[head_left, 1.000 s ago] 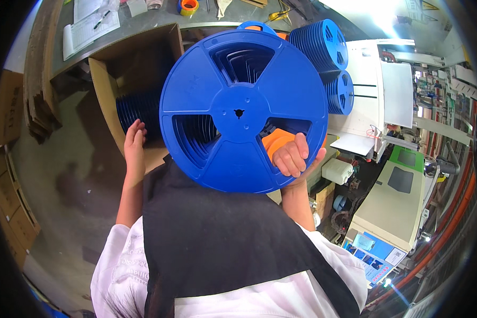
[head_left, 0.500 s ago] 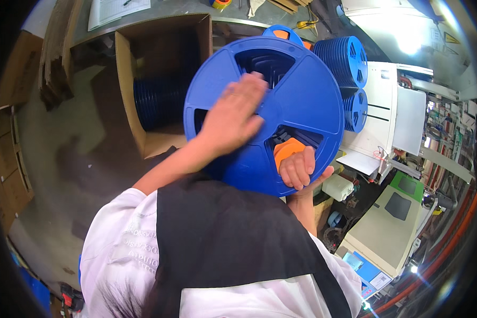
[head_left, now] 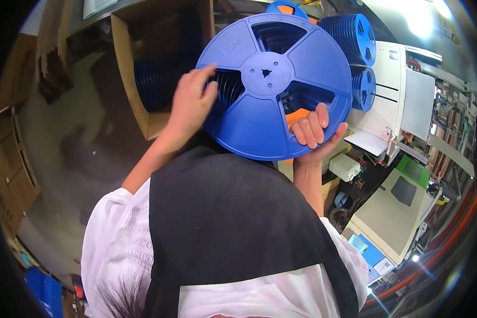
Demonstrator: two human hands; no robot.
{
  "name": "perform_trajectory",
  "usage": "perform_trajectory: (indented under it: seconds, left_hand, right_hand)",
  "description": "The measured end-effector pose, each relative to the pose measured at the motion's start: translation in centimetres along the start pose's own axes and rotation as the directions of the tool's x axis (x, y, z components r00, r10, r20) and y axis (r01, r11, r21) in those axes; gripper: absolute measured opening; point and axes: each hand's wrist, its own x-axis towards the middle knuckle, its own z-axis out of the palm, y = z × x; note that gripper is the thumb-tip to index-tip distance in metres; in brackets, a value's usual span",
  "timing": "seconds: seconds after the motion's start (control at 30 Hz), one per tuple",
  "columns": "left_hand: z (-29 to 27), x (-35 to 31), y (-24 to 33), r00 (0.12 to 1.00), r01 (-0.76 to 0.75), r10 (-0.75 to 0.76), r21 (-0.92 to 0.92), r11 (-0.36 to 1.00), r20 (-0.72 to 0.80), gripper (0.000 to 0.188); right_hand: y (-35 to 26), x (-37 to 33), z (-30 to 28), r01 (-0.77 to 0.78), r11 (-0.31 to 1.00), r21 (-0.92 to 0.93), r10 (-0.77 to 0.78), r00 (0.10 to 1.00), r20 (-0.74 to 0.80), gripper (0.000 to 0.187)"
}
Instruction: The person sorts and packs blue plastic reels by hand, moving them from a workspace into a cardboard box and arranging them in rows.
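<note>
Ideally, the blue reels [head_left: 278,80] gripped by the right hand [head_left: 314,137] should be steadied with the unclenched left hand [head_left: 190,102].

The front blue reel [head_left: 267,87] looks like smooth plastic with a soft sheen, and the stacked blue reels [head_left: 367,40] seem glossier plastic. The open box [head_left: 124,69] is matt cardboard, the apron [head_left: 233,222] dull black cloth, the shirt [head_left: 114,230] creased white cloth, the floor [head_left: 85,159] smooth and faintly shiny.
</note>
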Motion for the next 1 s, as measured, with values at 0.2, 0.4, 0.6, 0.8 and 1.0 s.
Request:
perform_trajectory:
  seconds: [0.2,0.4,0.6,0.8,1.0]
  left_hand:
    - [2.8,-0.5,3.4,0.924,0.292,-0.206,-0.247,0.924,0.321,0.069]
    - [-1.7,0.6,2.7,0.897,0.426,-0.268,-0.848,0.315,0.351,0.069]
    - [-6.2,-0.9,0.0,0.929,0.350,-0.009,-0.885,-0.306,0.370,0.076]
    - [-6.2,-1.9,-1.2,0.945,0.270,-0.059,-0.871,-0.411,0.321,0.076]
    - [-5.8,-2.0,-2.5,0.907,0.354,-0.045,-0.814,-0.461,0.419,0.070]
  right_hand:
    - [3.0,1.0,2.8,-0.255,0.856,-0.450,0.214,0.967,-0.140,0.053]
    - [3.7,-0.2,4.2,-0.275,0.846,-0.457,0.087,0.917,-0.389,0.047]
    - [2.1,-0.9,1.0,-0.124,0.948,-0.293,-0.025,0.889,-0.458,0.029]
    - [1.4,-1.4,0.1,-0.087,0.972,-0.219,-0.041,0.853,-0.520,0.022]
    - [1.0,-2.1,-0.3,-0.071,0.972,-0.224,-0.070,0.824,-0.563,0.021]
